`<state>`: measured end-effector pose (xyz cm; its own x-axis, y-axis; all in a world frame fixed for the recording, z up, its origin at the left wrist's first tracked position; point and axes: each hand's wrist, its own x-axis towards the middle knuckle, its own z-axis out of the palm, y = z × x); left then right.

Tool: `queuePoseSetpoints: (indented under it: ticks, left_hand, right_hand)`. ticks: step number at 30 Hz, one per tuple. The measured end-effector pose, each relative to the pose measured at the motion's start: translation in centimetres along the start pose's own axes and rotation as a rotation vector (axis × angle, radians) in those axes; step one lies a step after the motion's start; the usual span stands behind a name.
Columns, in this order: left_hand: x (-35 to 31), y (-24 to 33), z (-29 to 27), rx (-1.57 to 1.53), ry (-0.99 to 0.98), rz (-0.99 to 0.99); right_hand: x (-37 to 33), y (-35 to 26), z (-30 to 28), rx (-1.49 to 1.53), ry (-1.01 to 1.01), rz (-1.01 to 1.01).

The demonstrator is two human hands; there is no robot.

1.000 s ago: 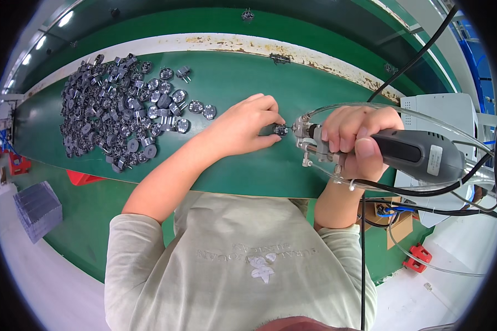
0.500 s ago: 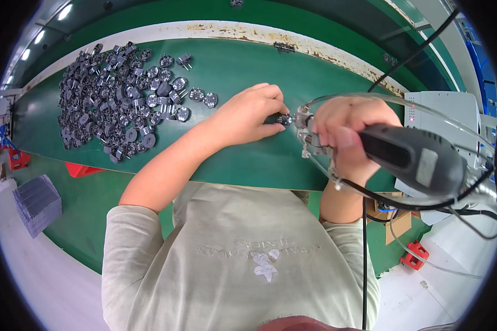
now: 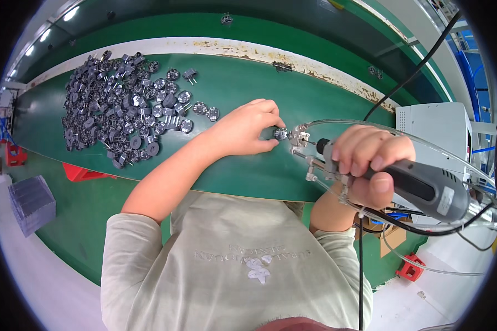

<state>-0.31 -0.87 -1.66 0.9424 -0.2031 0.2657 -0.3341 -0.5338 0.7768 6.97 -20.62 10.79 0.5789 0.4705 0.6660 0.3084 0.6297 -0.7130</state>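
My left hand (image 3: 249, 130) pinches a small dark round part (image 3: 281, 134) between thumb and forefinger, just above the green worktop. It looks like the pronged plug pieces in the heap, though its prongs are hidden. My right hand (image 3: 373, 160) is wrapped around the dark grey body of a powered screwdriver (image 3: 439, 190), which lies almost level and points left. A metal nozzle head (image 3: 300, 137) at its front end sits right beside the pinched part; whether they touch, I cannot tell. A thin bit shows between the nozzle and the screwdriver's black collar.
A large heap of dark round plug pieces (image 3: 116, 110) covers the left of the worktop (image 3: 243, 174). A clear hose (image 3: 364, 122) and black cables run around the screwdriver. At the right stands a pale metal box (image 3: 433, 129). A chipped white rail (image 3: 226, 48) borders the far edge.
My right hand and the screwdriver body have drawn back rightward, leaving a gap behind the nozzle where the bit now shows. My left hand keeps its pinch. The whole view has shifted slightly.
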Motion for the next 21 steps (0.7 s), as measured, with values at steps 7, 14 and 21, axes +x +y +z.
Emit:
queuePoseSetpoints:
  ticks: [7,14,21]
  left_hand:
    - [0.0,0.0,-0.1,0.004,-0.042,-0.031]
    - [0.1,-0.1,0.0,0.000,-0.040,-0.030]
    - [0.0,-0.3,0.2,-0.011,-0.028,-0.013]
  right_hand:
    - [-1.2,2.5,-0.2,0.027,0.012,0.074]
    - [-1.2,2.8,-0.5,0.033,-0.062,0.080]
    - [-1.3,3.0,0.1,-0.061,-0.121,0.095]
